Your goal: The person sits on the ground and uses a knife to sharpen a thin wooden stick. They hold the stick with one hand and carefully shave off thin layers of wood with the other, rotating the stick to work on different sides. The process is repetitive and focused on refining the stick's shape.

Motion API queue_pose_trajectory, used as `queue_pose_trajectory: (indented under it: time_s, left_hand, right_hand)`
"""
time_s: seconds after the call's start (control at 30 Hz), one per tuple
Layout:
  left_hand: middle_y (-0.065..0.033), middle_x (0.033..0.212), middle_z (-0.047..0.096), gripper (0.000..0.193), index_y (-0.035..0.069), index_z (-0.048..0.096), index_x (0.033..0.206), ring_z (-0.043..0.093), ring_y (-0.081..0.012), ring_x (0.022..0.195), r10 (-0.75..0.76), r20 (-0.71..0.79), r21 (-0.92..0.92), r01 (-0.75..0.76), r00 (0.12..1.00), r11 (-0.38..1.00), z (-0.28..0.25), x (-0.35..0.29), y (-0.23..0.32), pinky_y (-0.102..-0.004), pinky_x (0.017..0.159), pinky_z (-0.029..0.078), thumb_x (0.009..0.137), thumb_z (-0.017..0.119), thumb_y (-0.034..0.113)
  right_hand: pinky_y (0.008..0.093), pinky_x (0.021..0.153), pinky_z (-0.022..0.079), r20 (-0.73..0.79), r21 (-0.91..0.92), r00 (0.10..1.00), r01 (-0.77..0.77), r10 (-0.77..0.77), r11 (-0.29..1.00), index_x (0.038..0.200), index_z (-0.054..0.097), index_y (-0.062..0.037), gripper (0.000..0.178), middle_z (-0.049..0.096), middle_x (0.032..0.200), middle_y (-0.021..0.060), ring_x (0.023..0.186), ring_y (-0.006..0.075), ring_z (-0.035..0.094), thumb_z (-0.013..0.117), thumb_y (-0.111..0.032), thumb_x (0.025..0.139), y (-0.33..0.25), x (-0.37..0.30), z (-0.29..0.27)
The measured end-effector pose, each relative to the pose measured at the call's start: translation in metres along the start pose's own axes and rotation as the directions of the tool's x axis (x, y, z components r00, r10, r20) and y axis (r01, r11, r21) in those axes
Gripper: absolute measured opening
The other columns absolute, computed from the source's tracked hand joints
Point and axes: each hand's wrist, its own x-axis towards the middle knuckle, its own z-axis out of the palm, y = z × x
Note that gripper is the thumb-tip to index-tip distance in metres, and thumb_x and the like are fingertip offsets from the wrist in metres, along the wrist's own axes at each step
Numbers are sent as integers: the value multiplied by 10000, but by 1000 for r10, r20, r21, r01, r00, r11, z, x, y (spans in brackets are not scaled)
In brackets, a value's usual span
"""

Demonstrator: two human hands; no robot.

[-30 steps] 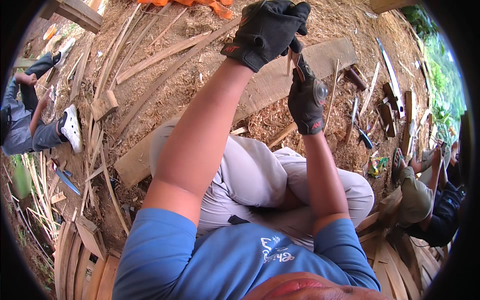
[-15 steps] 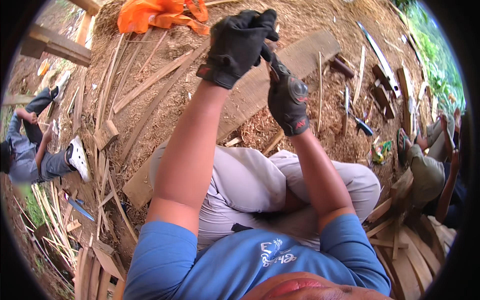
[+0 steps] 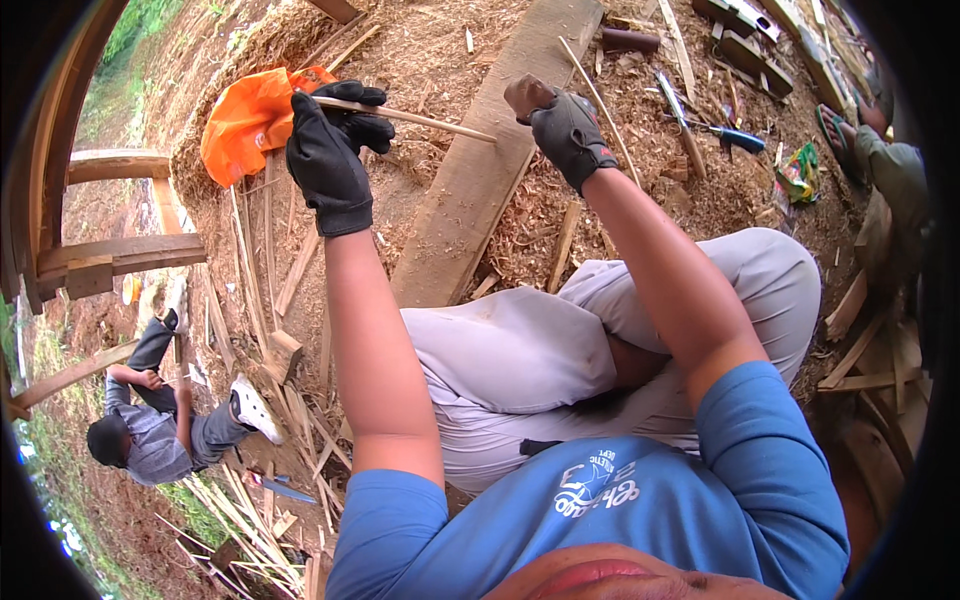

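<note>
My left hand (image 3: 335,150), in a black glove, is closed around a thin pale wooden stick (image 3: 430,122). The stick points right, its free end over a wide wooden plank (image 3: 478,165). My right hand (image 3: 572,138), gloved in black and grey, grips a brown folded piece (image 3: 527,97) that looks like sandpaper. That piece is apart from the stick's end. Behind my left hand lies an orange plastic bag (image 3: 240,125).
Shavings cover the ground. To the right lie a brown roll (image 3: 630,40), wooden hand planes (image 3: 755,65), a blue-handled tool (image 3: 738,138) and a green packet (image 3: 798,175). One person (image 3: 165,430) sits at left, another (image 3: 890,170) at far right.
My hands were close together at the stick; now they are apart, the left moved left and the right up and slightly left. The view has also shifted, showing more of the left side.
</note>
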Motion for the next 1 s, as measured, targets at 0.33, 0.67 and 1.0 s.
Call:
queue_pose_trajectory:
  time_s: [0.33,0.67,1.0]
  left_hand:
    - [-209,1043,753,545,-39,643,1234,716,-235,692,40,-8,171,-38,999,985,7,-2,11,-332,588,569,1140,366,421]
    - [-175,997,767,308,-34,694,1189,710,-186,642,176,-61,109,-168,983,980,4,0,15,-291,558,581,1100,546,221]
    - [-116,913,776,214,-19,732,1082,692,-136,626,283,-122,382,-218,951,898,16,-7,22,-256,539,555,1050,652,177]
  right_hand:
    - [516,898,547,21,28,999,32,-32,999,1093,729,-19,369,732,1080,270,1040,463,691,504,-280,961,21,12,16]
    - [505,938,555,69,-17,998,12,-10,1000,1159,734,-20,401,726,1099,289,1052,459,697,521,-264,922,23,12,20]
    - [505,956,549,76,-50,997,31,-28,998,1193,720,-28,419,722,1114,291,1066,446,697,507,-310,970,23,13,24]
